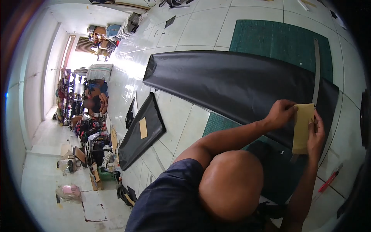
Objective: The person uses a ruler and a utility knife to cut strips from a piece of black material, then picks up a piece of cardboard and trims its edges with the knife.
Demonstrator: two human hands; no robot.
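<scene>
A tan rectangular card (302,133) is held over black sheet material (216,77). My left hand (284,113) pinches the card's upper left corner. Along its right edge, the fingers of my right hand (317,133) are closed on the same card. A metal ruler (317,69) lies across the black material, its lower part hidden by the card and my right hand. Beneath the material are green cutting mats (270,42). A red cutter (330,181) rests on the floor to the right of my right forearm.
A smaller black folded piece (143,133) with another tan card (143,128) on it lies on the tiled floor at the left. Farther left, another person (94,103) sits near piled goods and a large sack (99,72). Boxes stand below them.
</scene>
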